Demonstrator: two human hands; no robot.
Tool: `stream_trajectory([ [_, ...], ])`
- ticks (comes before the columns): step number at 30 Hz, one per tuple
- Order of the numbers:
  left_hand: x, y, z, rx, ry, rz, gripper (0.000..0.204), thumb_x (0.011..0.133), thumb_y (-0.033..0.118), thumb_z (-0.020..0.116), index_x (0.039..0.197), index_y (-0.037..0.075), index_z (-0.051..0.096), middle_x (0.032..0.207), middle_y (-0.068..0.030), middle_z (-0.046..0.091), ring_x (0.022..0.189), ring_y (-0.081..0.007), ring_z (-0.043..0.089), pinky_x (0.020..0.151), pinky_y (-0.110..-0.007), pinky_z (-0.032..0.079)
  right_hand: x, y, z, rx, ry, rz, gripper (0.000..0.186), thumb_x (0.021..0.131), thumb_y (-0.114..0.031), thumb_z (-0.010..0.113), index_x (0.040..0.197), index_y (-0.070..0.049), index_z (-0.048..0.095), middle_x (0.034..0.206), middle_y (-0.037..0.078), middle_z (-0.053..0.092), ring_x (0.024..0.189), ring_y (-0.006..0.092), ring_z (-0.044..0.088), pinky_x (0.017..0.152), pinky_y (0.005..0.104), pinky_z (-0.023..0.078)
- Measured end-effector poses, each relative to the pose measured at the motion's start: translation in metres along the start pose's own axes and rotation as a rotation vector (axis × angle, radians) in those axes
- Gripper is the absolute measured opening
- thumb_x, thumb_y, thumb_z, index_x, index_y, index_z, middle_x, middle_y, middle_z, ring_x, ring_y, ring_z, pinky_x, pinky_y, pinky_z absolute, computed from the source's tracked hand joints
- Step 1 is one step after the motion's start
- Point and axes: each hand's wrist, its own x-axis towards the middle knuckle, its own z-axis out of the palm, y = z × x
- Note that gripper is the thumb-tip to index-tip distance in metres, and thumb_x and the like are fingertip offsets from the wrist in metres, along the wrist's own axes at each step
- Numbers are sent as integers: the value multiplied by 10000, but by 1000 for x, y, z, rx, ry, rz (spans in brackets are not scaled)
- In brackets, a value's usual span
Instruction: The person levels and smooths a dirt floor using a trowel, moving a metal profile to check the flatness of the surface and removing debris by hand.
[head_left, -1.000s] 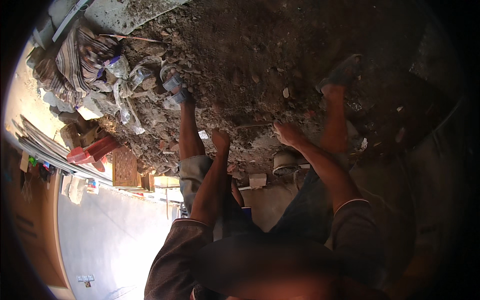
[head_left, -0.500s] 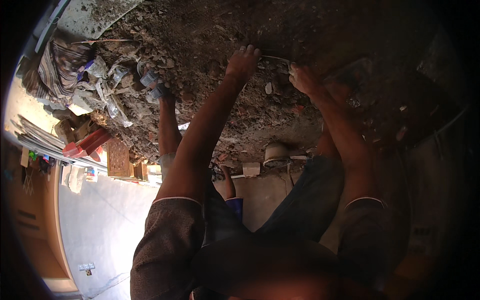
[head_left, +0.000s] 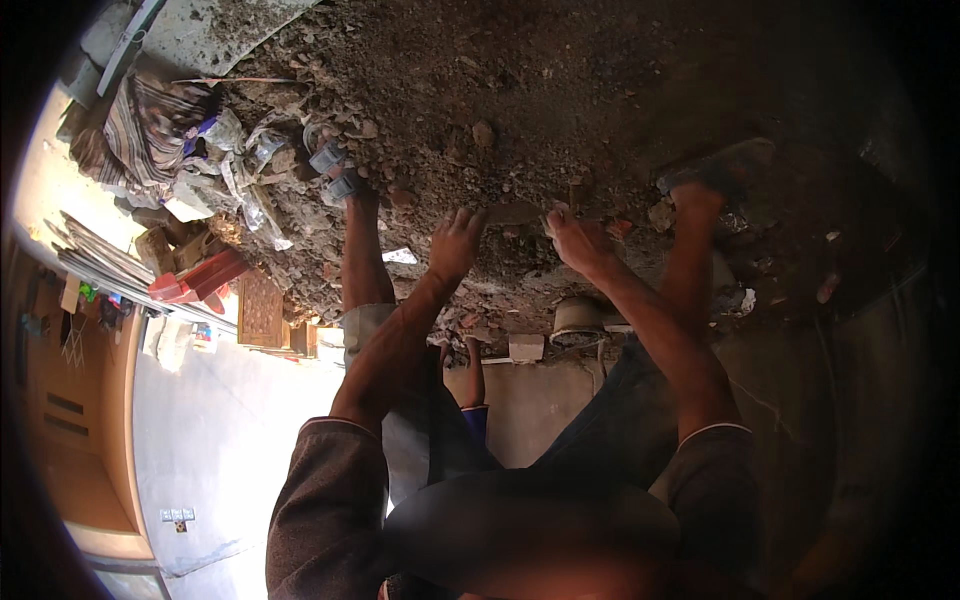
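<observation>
My left hand (head_left: 457,244) and my right hand (head_left: 580,242) reach down over loose earth and rubble (head_left: 500,120), a short gap between them. Both have their fingers curled round the ends of a dark, thin-edged thing (head_left: 514,214). It blends into the soil, so its full shape cannot be made out. My sandalled left foot (head_left: 338,172) stands in the rubble left of the hands. On the right, my other foot (head_left: 705,190) is in shadow.
Striped cloth (head_left: 150,125) and plastic bags lie at left, near a red object (head_left: 200,280) and a wooden panel (head_left: 262,310). A round bucket-like container (head_left: 578,320) and a pale block (head_left: 525,347) stand by the wall. Another person's limb (head_left: 475,370) shows between my legs.
Both hands have drawn back toward my body, bringing the thin-edged thing with them. Its pale curved edge showed earlier and is now dark.
</observation>
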Motion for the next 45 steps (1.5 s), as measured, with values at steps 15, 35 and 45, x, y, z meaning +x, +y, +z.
stream_trajectory([
  [15,-10,-40,15,-40,-187,-166,414,749,33,517,1160,85,504,1075,-131,520,957,-306,549,727,-400,488,37,-37,20,-64,-307,66,252,833,-111,497,1063,-21,549,817,187,627,757,315,632,608,467,510],
  [35,-28,-44,97,-94,-122,-316,455,745,90,542,1198,106,498,1072,-124,548,915,-298,578,766,-397,485,40,-45,45,-227,-163,-56,294,799,-124,575,1067,-23,510,802,172,627,698,321,623,604,466,506],
  [45,93,-12,-89,35,320,-54,451,798,163,560,1241,198,481,1082,-94,541,1008,-364,513,866,-441,411,76,22,-80,25,115,95,253,807,-133,597,1035,-64,510,847,149,616,752,346,601,624,444,478],
])
